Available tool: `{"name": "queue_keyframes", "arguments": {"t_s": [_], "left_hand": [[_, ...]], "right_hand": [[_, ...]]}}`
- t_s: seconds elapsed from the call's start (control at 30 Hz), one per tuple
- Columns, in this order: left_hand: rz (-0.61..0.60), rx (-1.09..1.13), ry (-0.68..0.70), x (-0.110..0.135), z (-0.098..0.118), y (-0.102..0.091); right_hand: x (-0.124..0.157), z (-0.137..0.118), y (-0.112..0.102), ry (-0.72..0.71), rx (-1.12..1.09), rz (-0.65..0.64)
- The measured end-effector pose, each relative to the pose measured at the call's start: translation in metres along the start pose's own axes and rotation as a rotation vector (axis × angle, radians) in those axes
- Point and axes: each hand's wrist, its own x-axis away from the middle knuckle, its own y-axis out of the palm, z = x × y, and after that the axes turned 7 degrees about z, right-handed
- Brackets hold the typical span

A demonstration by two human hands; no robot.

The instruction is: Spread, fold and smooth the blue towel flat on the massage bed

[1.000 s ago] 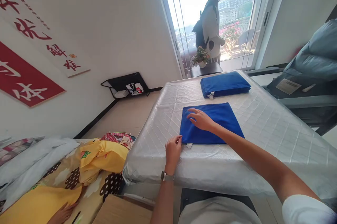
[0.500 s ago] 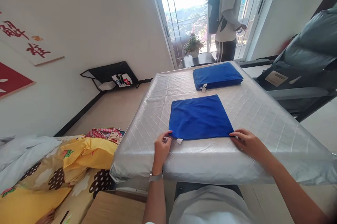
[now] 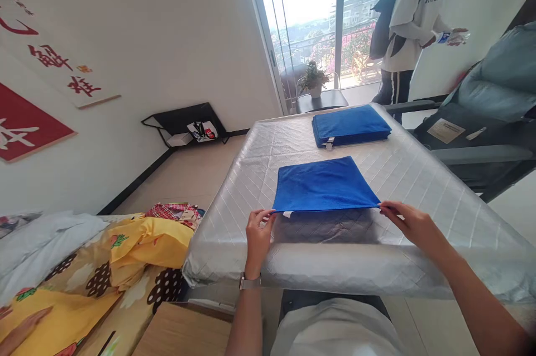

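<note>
A blue cloth (image 3: 324,183) with a small white tag spreads over the silver table cover (image 3: 234,222). Its near edge is lifted off the surface and drawn straight between my hands. My left hand (image 3: 258,233) pinches the near left corner, close to the tag. At the near right corner, the fingers of my right hand (image 3: 406,219) are closed on the same cloth. The far part of the cloth appears to rest on the table. Beyond it lies a stack of folded blue cloths (image 3: 352,126), with white tags at its left front.
To the left is a bed with yellow patterned bedding (image 3: 151,244), where another person's hand (image 3: 27,325) rests. A grey padded chair (image 3: 481,105) stands at the right. By the window are a potted plant (image 3: 313,80) on a black chair and a standing person (image 3: 414,27) holding a bottle.
Both my hands have raised the cloth's near edge, which lay on the table before. The standing person has shifted right, and the view has turned slightly.
</note>
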Motion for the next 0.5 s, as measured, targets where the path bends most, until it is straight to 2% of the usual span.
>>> {"name": "queue_keyframes", "arguments": {"t_s": [0.1, 0.2, 0.33, 0.4, 0.5], "left_hand": [[0.013, 0.005, 0.132, -0.014, 0.023, -0.022], [0.014, -0.052, 0.270, -0.031, 0.057, -0.053], [0.053, -0.083, 0.454, -0.059, 0.099, -0.089], [0.024, -0.078, 0.476, -0.079, 0.111, -0.095], [-0.139, -0.020, 0.411, -0.119, 0.116, -0.088]], "right_hand": [[-0.015, -0.019, -0.026, -0.142, 0.013, 0.137], [-0.035, -0.048, -0.060, -0.305, 0.058, 0.225], [-0.065, -0.079, -0.100, -0.334, 0.163, 0.369], [-0.085, -0.080, -0.110, -0.320, 0.179, 0.406], [-0.123, -0.062, -0.111, -0.291, 0.162, 0.317]]}}
